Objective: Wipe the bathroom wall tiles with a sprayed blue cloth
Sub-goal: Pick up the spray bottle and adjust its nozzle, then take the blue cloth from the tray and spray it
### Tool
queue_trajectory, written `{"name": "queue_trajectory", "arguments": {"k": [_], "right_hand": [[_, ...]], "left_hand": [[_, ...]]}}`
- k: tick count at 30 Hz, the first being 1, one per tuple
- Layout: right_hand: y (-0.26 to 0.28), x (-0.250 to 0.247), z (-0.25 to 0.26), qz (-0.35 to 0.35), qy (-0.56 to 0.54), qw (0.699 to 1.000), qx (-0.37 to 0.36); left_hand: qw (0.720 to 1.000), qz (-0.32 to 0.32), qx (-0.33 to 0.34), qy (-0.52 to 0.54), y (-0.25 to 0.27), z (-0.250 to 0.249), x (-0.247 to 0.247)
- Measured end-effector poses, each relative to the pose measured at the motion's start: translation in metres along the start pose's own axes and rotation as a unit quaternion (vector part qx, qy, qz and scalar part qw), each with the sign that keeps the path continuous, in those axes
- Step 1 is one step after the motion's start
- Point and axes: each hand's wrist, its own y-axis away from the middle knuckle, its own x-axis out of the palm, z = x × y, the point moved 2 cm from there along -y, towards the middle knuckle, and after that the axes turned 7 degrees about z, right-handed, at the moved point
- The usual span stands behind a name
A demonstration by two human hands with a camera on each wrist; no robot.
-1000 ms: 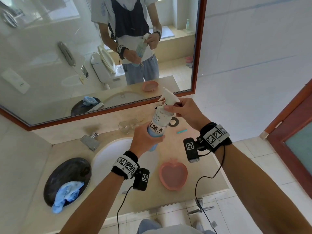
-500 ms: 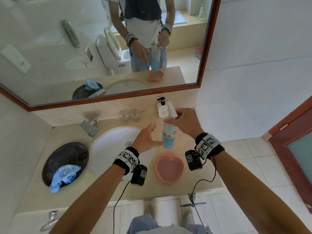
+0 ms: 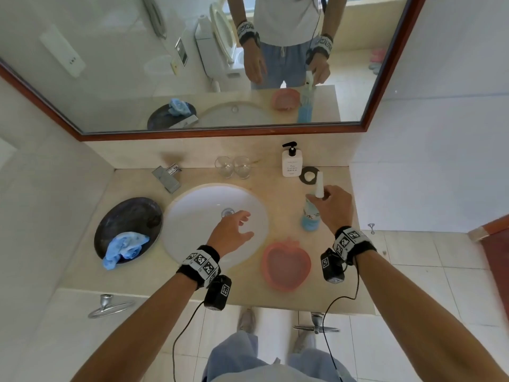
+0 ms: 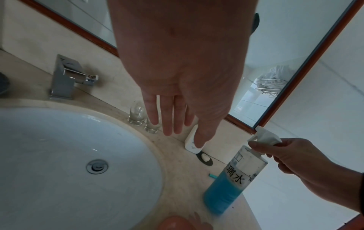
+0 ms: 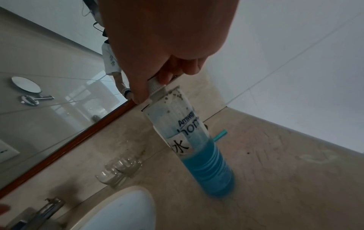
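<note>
A clear spray bottle (image 3: 310, 216) half full of blue liquid stands at the right of the beige counter (image 3: 143, 274). My right hand (image 3: 332, 201) grips its white neck and trigger head from above; the bottle (image 5: 194, 144) looks blurred at its base in the right wrist view. My left hand (image 3: 234, 232) hovers over the white sink (image 3: 192, 205) with fingers straight and spread, holding nothing. The left wrist view shows the left hand (image 4: 177, 118) apart from the bottle (image 4: 230, 182). The crumpled blue cloth (image 3: 124, 248) lies in a dark oval dish (image 3: 129, 216) at the counter's left.
A pink apple-shaped dish (image 3: 286, 264) sits at the front right. Two glasses (image 3: 234, 166), a white pump bottle (image 3: 291, 161) and a soap holder (image 3: 309, 175) line the back. The faucet (image 3: 166, 176) is back left. White wall tiles (image 3: 440, 133) rise on the right, beside the mirror (image 3: 192, 64).
My left hand let go of the bottle and drew back over the sink. My right hand carried the bottle down and right onto the counter. The view tilted downward.
</note>
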Motion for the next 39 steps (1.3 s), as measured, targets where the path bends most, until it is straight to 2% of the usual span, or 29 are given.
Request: {"name": "queue_trajectory", "arguments": {"k": [13, 18, 20, 21, 23, 24, 26, 29, 32, 35, 39], "right_hand": [[-0.002, 0.018, 0.012, 0.022, 0.014, 1.0, -0.008], [0.006, 0.011, 0.019, 0.053, 0.019, 0.998, 0.024], [0.018, 0.002, 0.031, 0.028, 0.019, 0.999, 0.031], [0.027, -0.003, 0.04, -0.008, 0.017, 1.0, 0.02], [0.049, -0.006, 0.068, -0.09, -0.004, 0.996, -0.027], [0.061, -0.002, 0.085, -0.107, -0.021, 0.993, -0.052], [0.079, 0.02, 0.125, -0.067, -0.052, 0.993, -0.084], [0.096, 0.084, 0.185, 0.07, -0.071, 0.988, -0.115], [0.112, 0.172, 0.233, 0.201, -0.049, 0.971, -0.122], [0.126, 0.27, 0.265, 0.316, 0.012, 0.94, -0.124], [0.141, 0.398, 0.28, 0.408, 0.065, 0.906, -0.093]], "left_hand": [[0.999, -0.006, -0.051, -0.019, 0.001, 0.019, 0.005], [0.998, -0.025, -0.065, -0.005, 0.009, 0.041, -0.002], [0.997, -0.044, -0.063, 0.001, 0.012, 0.052, -0.009], [0.997, -0.054, -0.061, 0.009, 0.014, 0.058, -0.013], [0.996, -0.069, -0.061, 0.018, 0.019, 0.073, -0.024], [0.995, -0.075, -0.064, 0.017, 0.023, 0.082, -0.03], [0.994, -0.077, -0.073, 0.017, 0.032, 0.107, -0.044], [0.993, -0.08, -0.088, 0.008, 0.048, 0.158, -0.07], [0.985, -0.104, -0.137, 0.001, 0.071, 0.222, -0.105], [0.975, -0.141, -0.174, 0.009, 0.097, 0.295, -0.141], [0.953, -0.172, -0.247, 0.029, 0.136, 0.371, -0.173]]}}
